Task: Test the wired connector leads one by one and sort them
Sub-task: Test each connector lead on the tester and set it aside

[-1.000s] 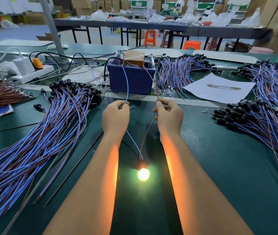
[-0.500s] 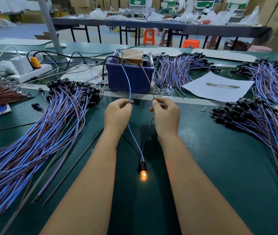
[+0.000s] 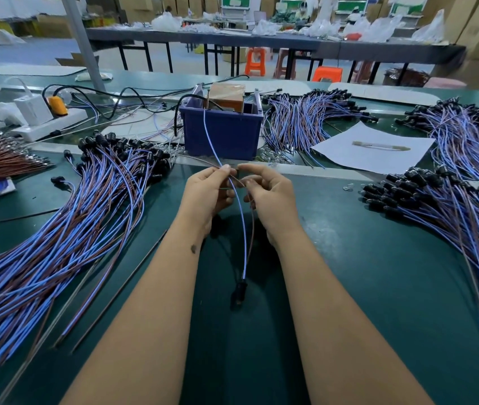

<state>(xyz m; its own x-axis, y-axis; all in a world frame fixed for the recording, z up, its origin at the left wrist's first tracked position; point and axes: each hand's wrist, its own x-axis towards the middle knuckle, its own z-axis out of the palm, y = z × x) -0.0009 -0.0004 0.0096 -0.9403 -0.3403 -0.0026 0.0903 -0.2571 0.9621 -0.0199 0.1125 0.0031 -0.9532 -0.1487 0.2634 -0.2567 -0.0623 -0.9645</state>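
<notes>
1. One lead [image 3: 242,229] is held in front of the blue box [image 3: 222,133], near the middle of the green bench [image 3: 378,287].
2. The left hand [image 3: 206,194] is closed in a pinch on the blue wire of the lead, just in front of the box.
3. The right hand [image 3: 270,197] is beside it, almost touching, with curled fingers; the brown wire appears to be pinched there, but the exact contact is too small to be told.
4. The black connector [image 3: 239,289] hangs at the low end of the lead, nearer to the person than the box, and no light is seen in it.
5. The wire ends are kept high and close to the box, probably because the test contacts stand in it, so the connector can be watched below.
6. A large pile of leads [image 3: 57,229] is spread to the left of the box, and another pile [image 3: 451,217] to the right; most likely one is untested stock and the other is sorted, though which is which cannot be told.
7. A third bundle [image 3: 305,124] lies just right of the box, beside a white sheet [image 3: 378,150].
8. The lead is judged to be at the end of its test, so it is expected to be put on a pile.
</notes>
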